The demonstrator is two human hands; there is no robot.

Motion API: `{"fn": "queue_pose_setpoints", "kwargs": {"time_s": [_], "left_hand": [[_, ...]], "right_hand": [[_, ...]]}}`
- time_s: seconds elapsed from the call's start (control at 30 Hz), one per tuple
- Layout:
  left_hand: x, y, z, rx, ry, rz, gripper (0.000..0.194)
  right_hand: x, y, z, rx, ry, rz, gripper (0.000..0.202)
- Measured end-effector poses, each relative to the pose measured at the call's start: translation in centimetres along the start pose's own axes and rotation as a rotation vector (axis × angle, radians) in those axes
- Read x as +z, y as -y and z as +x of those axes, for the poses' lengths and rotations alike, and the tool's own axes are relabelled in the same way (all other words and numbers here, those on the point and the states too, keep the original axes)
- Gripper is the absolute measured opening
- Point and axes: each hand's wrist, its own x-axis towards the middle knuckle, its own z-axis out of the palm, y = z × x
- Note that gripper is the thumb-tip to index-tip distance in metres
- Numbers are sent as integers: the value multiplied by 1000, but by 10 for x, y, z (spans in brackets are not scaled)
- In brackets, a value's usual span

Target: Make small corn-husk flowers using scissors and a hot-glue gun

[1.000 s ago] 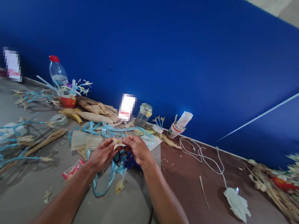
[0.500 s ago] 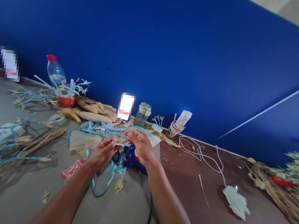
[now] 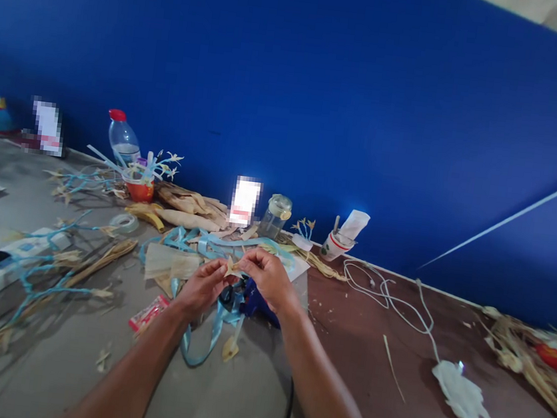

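Your left fingers (image 3: 215, 269) and right fingers (image 3: 251, 261) are pinching that pale flower (image 3: 230, 269). Looks light, papery, probably fragile; I'd grip its base.

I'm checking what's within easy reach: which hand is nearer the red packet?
Left. The left hand is beyond the red packet and to its right; the right hand is farther off to the right.

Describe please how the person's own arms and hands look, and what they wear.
The left hand and right hand wear no gloves; no ring, watch or bracelet can be seen. The forearms are uncovered, with no clear sleeve in view. No cable or marking shows on them.
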Motion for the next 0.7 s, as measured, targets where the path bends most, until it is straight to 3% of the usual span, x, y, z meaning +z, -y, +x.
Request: {"fn": "queue_pose_setpoints", "kwargs": {"time_s": [0.23,0.47,0.7], "left_hand": [[-5,2,1,8,-9,-22,22],[-3,1,1,13,-16,15,22],[-2,0,1,4,-22,0,24]], "right_hand": [[1,-4,2,170,-12,207,19],[-5,-9,6,147,-97,267,20],[-3,-2,2,170,0,317,29]]}}
